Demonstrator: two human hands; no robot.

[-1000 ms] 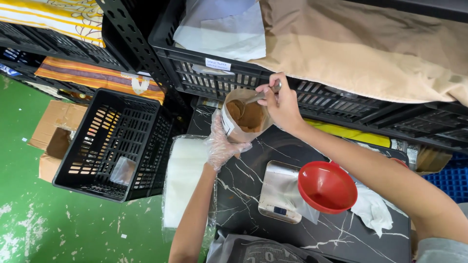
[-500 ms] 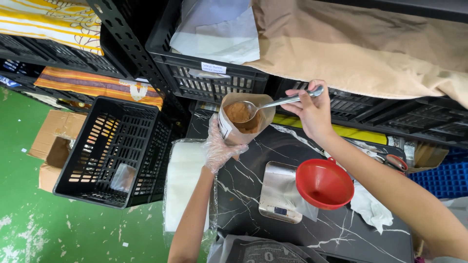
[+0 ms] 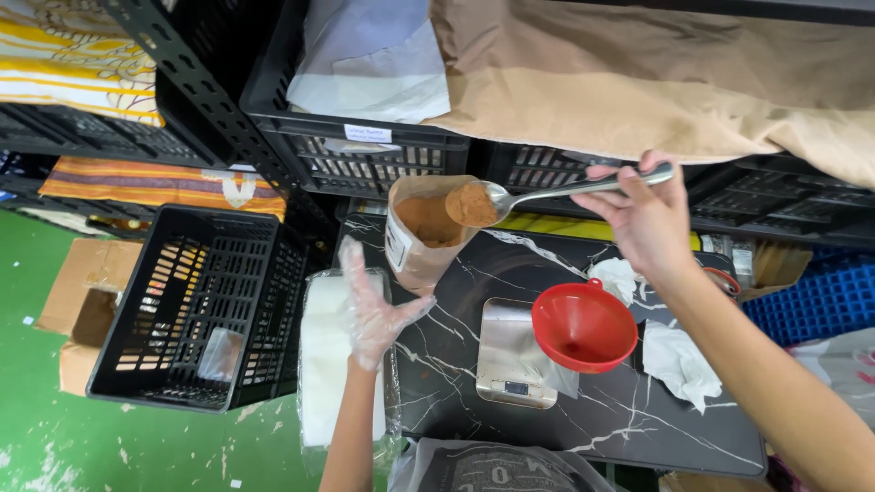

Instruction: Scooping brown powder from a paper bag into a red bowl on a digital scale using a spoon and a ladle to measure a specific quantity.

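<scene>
At lower centre the gloved left hand [image 3: 369, 310] hangs open, just clear of the bag [image 3: 419, 232] standing at centre on the table [image 3: 592, 428]. Farther up, the right hand [image 3: 643, 214] pinches a spoon [image 3: 547, 193] heaped with brown powder [image 3: 471, 205] over the bag's mouth. The paper bag looks light and soft-walled; grip its lower sides.

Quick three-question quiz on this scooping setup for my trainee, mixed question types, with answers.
1. True or false: the spoon carries a heap of brown powder.
2. Which hand wears a clear glove: A left, B right?
3. What stands on the metal scale?

Key
1. True; the right hand holds it over the brown paper bag.
2. A; it is open, just off the bag.
3. The red funnel.
</scene>
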